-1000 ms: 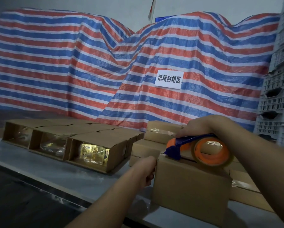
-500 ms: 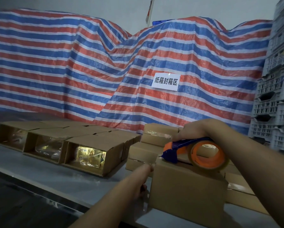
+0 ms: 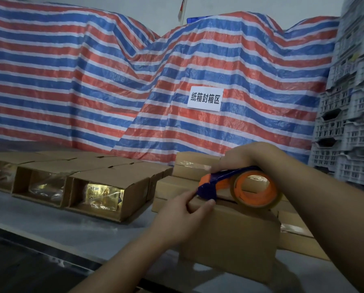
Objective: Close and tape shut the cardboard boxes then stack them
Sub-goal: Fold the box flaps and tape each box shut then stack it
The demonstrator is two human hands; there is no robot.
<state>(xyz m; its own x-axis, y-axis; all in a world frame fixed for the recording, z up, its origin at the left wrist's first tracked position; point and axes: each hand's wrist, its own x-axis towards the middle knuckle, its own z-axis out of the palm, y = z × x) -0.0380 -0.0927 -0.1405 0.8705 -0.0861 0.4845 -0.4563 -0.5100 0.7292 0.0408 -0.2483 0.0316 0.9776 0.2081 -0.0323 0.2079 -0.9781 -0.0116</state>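
Cardboard box (image 3: 229,235) at 5 o'clock on the grey table (image 3: 56,227), top flaps folded down. Left hand (image 3: 184,210) at its near-left top edge, thumb and fingers pinching the corner. Right hand (image 3: 247,157) curled around the handle of an orange-and-blue tape dispenser (image 3: 238,187) resting on the box top. Sealed boxes (image 3: 194,163) stacked behind at 1 o'clock; 3 open boxes (image 3: 105,187) on their sides at 9 o'clock.

1. My right hand (image 3: 243,159) grips the tape dispenser (image 3: 236,185) on top of the closed box (image 3: 231,235).
2. My left hand (image 3: 184,210) pinches the box's top edge at the dispenser's blue nose.
3. Three open boxes (image 3: 105,187) lie leftward on the surface (image 3: 71,229).
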